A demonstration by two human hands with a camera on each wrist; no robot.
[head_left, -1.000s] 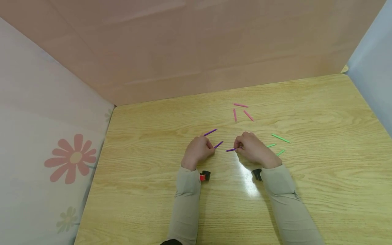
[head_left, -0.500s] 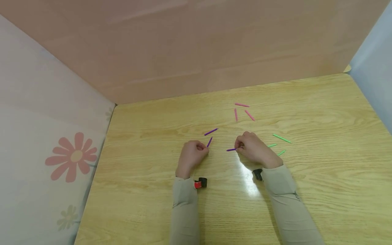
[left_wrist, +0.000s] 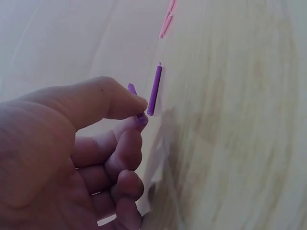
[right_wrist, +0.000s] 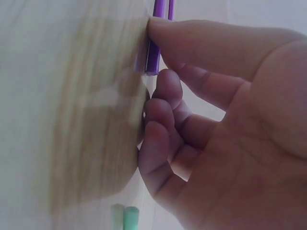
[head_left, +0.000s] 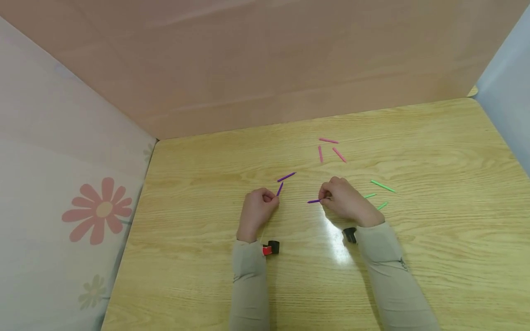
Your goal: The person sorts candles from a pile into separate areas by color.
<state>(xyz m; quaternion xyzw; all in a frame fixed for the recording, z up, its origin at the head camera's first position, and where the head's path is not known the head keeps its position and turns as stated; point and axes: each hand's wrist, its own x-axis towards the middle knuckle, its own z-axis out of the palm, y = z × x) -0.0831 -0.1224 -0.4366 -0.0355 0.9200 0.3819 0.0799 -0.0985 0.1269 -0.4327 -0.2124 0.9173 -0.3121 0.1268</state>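
My left hand (head_left: 257, 209) pinches a thin purple candle (head_left: 279, 189) between thumb and forefinger, its far end pointing away from me. Just beyond it another purple candle (head_left: 286, 176) lies slanted on the table, its lower end close to the held one's tip; a short wick shows on this lying candle (left_wrist: 155, 91) in the left wrist view. To the right, the thumb and forefinger of my right hand (head_left: 342, 200) pinch a third purple candle (head_left: 313, 201) low over the wood, pointing left. Fingers hide part of both held candles.
Toward the back, three pink candles (head_left: 329, 140) lie in a loose triangle on the wooden table (head_left: 198, 184). Three green candles (head_left: 383, 185) lie right of my right hand, partly covered by it. Walls stand behind and at both sides.
My left hand has drawn to the left with its candle, turning it steeper and bringing its tip near the lying purple candle. The right hand stays almost still.
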